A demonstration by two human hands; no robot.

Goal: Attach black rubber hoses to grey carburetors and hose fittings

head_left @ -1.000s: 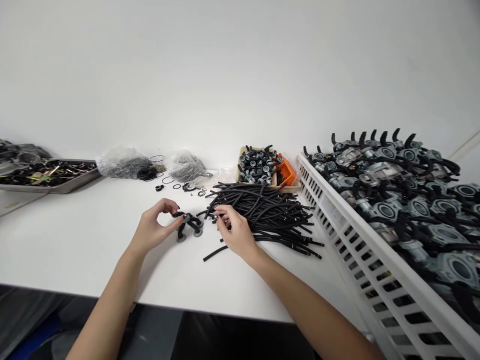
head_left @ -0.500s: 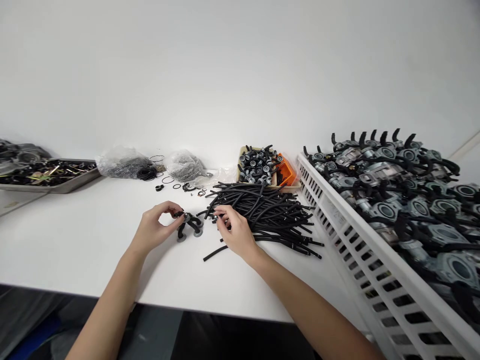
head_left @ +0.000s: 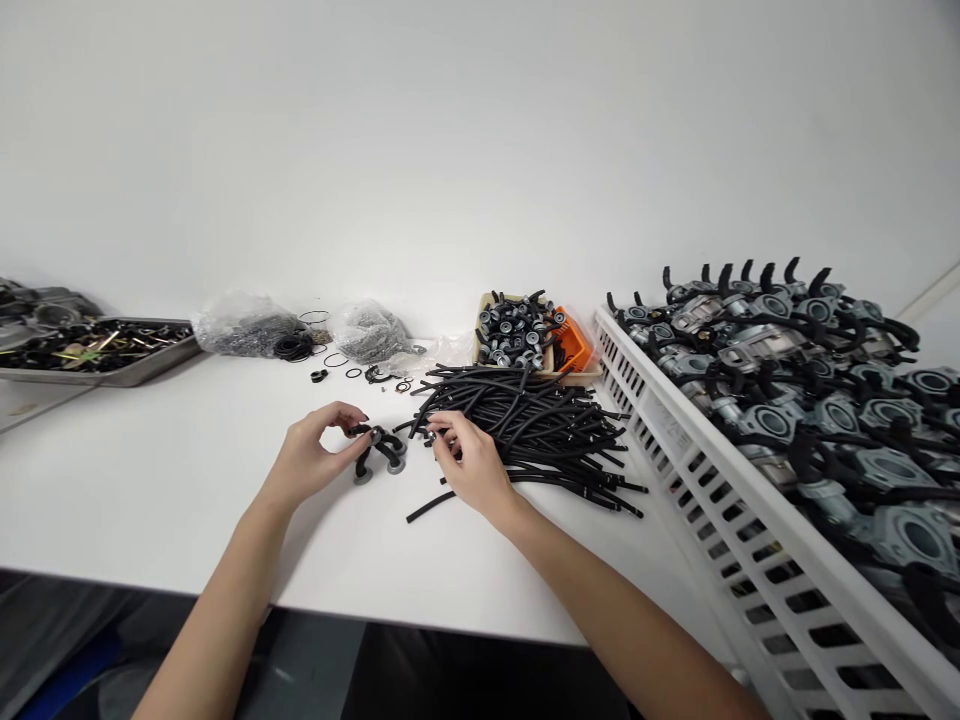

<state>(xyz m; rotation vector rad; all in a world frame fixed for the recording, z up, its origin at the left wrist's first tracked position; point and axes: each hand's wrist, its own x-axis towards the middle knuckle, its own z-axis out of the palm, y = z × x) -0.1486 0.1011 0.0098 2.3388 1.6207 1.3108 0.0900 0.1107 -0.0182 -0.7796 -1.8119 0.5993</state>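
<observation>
pinching a grey-capped black elbow tube (head_left: 373,436) in the left hand (head_left: 310,452), above the white tabletop (head_left: 172,480), close to more capped elbows (head_left: 391,455). holding the right hand (head_left: 471,460) narrowly curled by the pile of black hoses (head_left: 544,430); cannot tell whether gripping anything.

Two bare hands' grips, a left grip (head_left: 319,450) and a right grip (head_left: 469,460), work at one white desk (head_left: 150,480). At least three black elbow fittings (head_left: 391,455) sit between them, beside dozens of black hoses (head_left: 525,420), too tangled for an exact count. Behind stand one cream bin (head_left: 549,362) of more than a dozen fittings, one orange tray (head_left: 571,335) and two filled plastic bags (head_left: 244,322). One metal tray (head_left: 150,370) flanks the left; one white crate (head_left: 675,430), right, carries more than a dozen metal castings (head_left: 772,420).
</observation>
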